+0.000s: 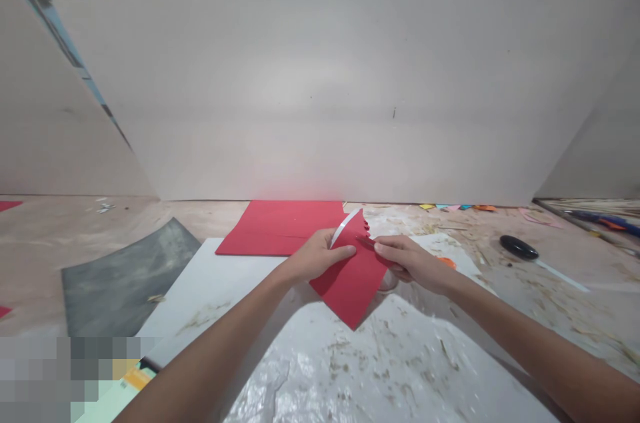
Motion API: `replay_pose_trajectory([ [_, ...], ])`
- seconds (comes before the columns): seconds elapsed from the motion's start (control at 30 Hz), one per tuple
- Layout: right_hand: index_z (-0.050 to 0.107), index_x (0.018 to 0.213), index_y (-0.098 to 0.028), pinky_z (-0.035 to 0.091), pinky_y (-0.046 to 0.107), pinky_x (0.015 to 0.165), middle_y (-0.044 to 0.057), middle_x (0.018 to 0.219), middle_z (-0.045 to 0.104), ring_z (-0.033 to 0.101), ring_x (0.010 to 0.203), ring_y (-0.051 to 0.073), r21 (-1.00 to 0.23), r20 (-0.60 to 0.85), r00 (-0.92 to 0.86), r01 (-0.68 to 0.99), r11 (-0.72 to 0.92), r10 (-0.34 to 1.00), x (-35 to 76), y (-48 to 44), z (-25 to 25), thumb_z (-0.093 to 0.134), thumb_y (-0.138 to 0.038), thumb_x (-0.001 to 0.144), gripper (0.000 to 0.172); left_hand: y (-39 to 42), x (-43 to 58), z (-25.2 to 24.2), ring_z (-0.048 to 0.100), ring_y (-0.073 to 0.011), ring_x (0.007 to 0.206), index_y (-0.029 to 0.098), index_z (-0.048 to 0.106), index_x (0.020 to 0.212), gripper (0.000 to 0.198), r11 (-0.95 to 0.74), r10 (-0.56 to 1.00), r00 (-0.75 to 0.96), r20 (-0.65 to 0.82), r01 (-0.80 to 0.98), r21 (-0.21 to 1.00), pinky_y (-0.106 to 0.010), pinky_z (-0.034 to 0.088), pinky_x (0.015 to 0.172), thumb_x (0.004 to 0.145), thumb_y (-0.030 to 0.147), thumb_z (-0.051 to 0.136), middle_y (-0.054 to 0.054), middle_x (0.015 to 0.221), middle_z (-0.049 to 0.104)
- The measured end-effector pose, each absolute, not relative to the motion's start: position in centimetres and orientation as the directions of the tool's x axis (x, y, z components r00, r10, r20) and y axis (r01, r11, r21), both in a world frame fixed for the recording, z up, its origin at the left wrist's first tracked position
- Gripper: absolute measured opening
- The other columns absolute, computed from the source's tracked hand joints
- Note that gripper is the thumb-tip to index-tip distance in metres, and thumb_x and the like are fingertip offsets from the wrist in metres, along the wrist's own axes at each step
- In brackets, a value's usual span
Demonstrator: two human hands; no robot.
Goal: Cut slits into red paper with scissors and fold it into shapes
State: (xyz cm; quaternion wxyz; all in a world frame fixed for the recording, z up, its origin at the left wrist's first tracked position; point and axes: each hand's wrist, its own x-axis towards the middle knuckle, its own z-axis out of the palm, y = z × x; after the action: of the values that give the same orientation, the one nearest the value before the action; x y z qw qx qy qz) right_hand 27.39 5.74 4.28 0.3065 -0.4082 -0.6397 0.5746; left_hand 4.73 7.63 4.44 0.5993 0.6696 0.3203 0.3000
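Near the middle, a piece of red paper is held up at a tilt, one corner pointing down. My left hand grips its left side, thumb on top. A curved white strip runs along the upper left edge, and the upper right edge is notched. My right hand is closed at the paper's right side, its fingers pinching a slim dark pointed tool that lies against the red surface. What kind of tool it is cannot be made out. Behind my left hand lie flat red sheets.
A tall white board stands behind the work surface. At left lies a dark grey sheet beside a white sheet. A black oval object with a pale stick, coloured scraps and an orange item lie at right.
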Motion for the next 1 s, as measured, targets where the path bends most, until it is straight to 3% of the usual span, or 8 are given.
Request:
replay_pose_trajectory([
  [0.67, 0.046, 0.069, -0.018, 0.014, 0.024, 0.042, -0.007, 0.055, 0.036, 0.024, 0.045, 0.006, -0.986, -0.067, -0.503, 0.167, 0.02, 0.862, 27.11, 5.65, 3.86, 0.059, -0.052, 0.089, 0.041, 7.35, 4.62, 4.37, 0.071, -0.027, 0.089, 0.018, 0.07, 0.112, 0.034, -0.085, 0.761, 0.649, 0.004, 0.094, 0.992, -0.034, 0.054, 0.073, 0.087, 0.04, 0.064, -0.013, 0.108, 0.073],
  [1.0, 0.051, 0.077, -0.019, 0.014, 0.023, 0.042, -0.009, 0.056, 0.027, 0.019, 0.046, 0.007, -0.981, -0.076, -0.499, 0.194, 0.026, 0.864, 27.81, 5.88, 4.14, 0.057, -0.058, 0.088, 0.041, 7.76, 4.48, 4.35, 0.071, -0.028, 0.088, 0.015, 0.07, 0.107, 0.041, -0.054, 0.784, 0.62, 0.042, 0.001, 0.999, -0.034, 0.054, 0.073, 0.084, 0.049, 0.067, -0.014, 0.102, 0.074],
])
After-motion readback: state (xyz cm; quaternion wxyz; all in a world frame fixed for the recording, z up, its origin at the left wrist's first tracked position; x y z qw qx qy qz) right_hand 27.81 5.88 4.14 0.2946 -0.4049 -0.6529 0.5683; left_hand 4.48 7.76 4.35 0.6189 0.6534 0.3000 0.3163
